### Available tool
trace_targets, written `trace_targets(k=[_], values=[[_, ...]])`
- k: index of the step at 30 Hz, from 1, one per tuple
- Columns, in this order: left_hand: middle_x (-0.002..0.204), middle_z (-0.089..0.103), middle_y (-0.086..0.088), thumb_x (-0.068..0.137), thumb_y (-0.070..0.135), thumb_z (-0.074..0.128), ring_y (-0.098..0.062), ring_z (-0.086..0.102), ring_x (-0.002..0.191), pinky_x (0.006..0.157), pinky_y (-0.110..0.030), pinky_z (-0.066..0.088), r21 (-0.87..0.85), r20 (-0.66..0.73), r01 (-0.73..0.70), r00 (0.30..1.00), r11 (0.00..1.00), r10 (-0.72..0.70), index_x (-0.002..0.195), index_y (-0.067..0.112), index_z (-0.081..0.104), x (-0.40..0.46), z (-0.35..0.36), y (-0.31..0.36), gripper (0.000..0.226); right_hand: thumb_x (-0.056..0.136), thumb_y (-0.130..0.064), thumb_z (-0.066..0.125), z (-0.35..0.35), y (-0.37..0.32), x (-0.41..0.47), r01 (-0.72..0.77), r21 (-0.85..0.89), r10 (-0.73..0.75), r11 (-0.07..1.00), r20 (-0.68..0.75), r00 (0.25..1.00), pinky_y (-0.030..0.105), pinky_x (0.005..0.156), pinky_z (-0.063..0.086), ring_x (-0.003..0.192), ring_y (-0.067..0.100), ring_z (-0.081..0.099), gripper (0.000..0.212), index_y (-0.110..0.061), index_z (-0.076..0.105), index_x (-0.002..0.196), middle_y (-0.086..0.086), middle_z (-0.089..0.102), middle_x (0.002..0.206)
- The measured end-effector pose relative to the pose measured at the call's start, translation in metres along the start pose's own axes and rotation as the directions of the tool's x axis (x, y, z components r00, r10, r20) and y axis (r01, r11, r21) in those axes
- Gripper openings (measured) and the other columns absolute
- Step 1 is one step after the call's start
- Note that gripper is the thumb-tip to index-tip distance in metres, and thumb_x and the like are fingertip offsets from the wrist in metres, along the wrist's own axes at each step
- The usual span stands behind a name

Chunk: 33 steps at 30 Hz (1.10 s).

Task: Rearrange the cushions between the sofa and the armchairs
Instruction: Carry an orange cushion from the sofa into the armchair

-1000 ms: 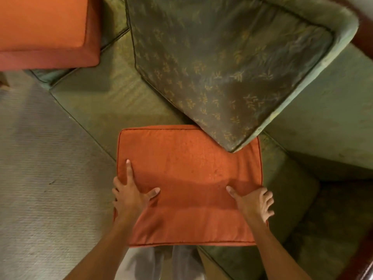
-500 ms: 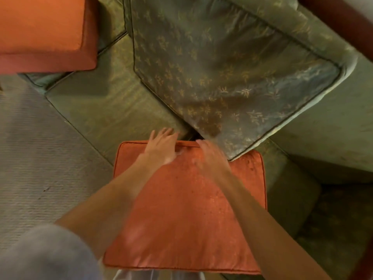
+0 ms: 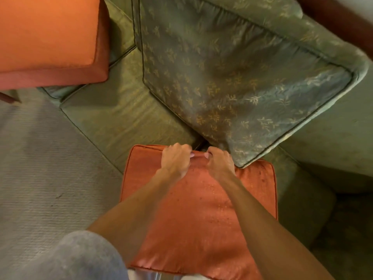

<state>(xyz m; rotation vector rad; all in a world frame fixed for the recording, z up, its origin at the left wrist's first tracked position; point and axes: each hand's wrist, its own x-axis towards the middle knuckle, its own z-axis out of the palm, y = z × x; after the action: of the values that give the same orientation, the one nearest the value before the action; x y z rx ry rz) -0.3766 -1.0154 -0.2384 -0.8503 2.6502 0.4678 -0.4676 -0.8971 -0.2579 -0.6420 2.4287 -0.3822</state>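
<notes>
Here both hands, left (image 3: 176, 160) and right (image 3: 220, 163), curl over the far edge of the orange cushion (image 3: 199, 209) at the sofa's (image 3: 125, 116) front edge. The green cushion (image 3: 232, 67) overlaps its far corner; placing seems unfinished.

Home living room: green upholstered sofa (image 3: 125, 110) with orange cushions (image 3: 201, 215) and a leaf-patterned green cushion (image 3: 232, 77), on pale ribbed carpet (image 3: 40, 168).

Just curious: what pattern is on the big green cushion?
Small golden leafy sprigs on the green cushion, head view.
</notes>
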Motion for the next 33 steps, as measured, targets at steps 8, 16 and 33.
trace_targets(k=[8, 16, 33], values=[[0.097, 0.074, 0.002, 0.097, 0.028, 0.063, -0.024, 0.064, 0.100, 0.088, -0.039, 0.038, -0.138, -0.102, -0.230, 0.971, 0.963, 0.217, 0.092, 0.024, 0.068, -0.033, -0.027, 0.040, 0.008, 0.099, -0.019, 0.052, -0.048, 0.031, -0.073, -0.032, 0.107, 0.046, 0.994, -0.131, 0.990, 0.041, 0.071, 0.037, 0.092, 0.037, 0.059, 0.017, -0.016, 0.053, 0.082, 0.009, 0.063, 0.091], [0.080, 0.071, 0.009, 0.085, 0.026, 0.073, -0.017, 0.063, 0.083, 0.072, -0.036, 0.043, -0.141, -0.421, -0.516, 0.803, 0.845, 0.421, 0.079, 0.025, 0.071, -0.097, -0.098, 0.073, 0.007, 0.092, -0.017, 0.052, -0.109, 0.015, -0.174, 0.136, 0.176, -0.031, 0.975, -0.497, 0.867, 0.046, 0.070, 0.043, 0.084, 0.030, 0.057, 0.011, -0.017, 0.061, 0.085, -0.002, 0.054, 0.087], [0.140, 0.046, -0.005, 0.051, 0.057, 0.090, -0.032, 0.039, 0.130, 0.108, -0.047, 0.031, 0.288, 0.185, -0.591, 0.807, 0.754, 0.561, 0.144, 0.033, 0.025, -0.103, -0.192, 0.087, 0.117, 0.063, -0.065, 0.082, -0.173, -0.027, -0.209, -0.083, -0.213, 0.064, 0.974, -0.098, 0.993, 0.054, 0.111, 0.027, 0.140, 0.031, 0.026, 0.122, -0.011, 0.020, 0.153, 0.009, 0.035, 0.151]])
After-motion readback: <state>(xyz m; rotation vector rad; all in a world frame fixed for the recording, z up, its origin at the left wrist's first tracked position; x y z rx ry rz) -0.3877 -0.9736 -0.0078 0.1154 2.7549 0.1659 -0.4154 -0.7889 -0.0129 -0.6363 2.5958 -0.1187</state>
